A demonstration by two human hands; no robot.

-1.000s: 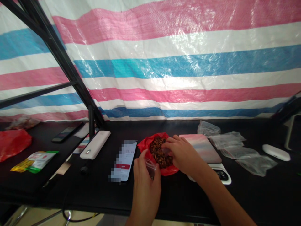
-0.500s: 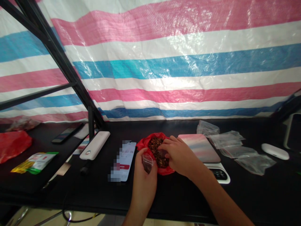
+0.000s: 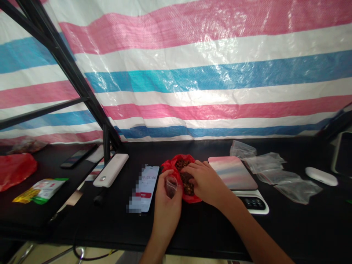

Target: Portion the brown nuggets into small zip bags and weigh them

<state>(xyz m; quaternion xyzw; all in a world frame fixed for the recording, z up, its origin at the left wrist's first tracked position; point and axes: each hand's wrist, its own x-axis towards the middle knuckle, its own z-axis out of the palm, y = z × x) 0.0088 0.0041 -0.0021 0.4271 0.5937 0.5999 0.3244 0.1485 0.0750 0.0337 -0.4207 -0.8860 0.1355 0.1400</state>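
Note:
A red plastic bag (image 3: 194, 198) lies open on the black table, filled with small brown dried pieces (image 3: 188, 189) whose exact kind I cannot make out. At its near left side, my left hand (image 3: 167, 205) is closed around a small clear zip bag (image 3: 171, 186), the mouth of the bag facing up between thumb and fingers. My right hand (image 3: 205, 179) reaches over the red bag from the right. Its fingers are bent down into the brown pieces, and the fingertips are partly hidden. A white kitchen scale (image 3: 232, 172) with a pinkish, glossy plate stands just right of it.
Left of the bag lies a phone (image 3: 145, 187) showing a timer, then a white power bank (image 3: 111, 169) by a black metal post. Several clear zip bags (image 3: 275, 172) and a white case (image 3: 321, 176) lie right. Far left are a snack packet (image 3: 45, 190) and red plastic (image 3: 16, 170).
My right hand has moved slightly left and lower over the brown pieces. My left hand, with the zip bag, has shifted a little left.

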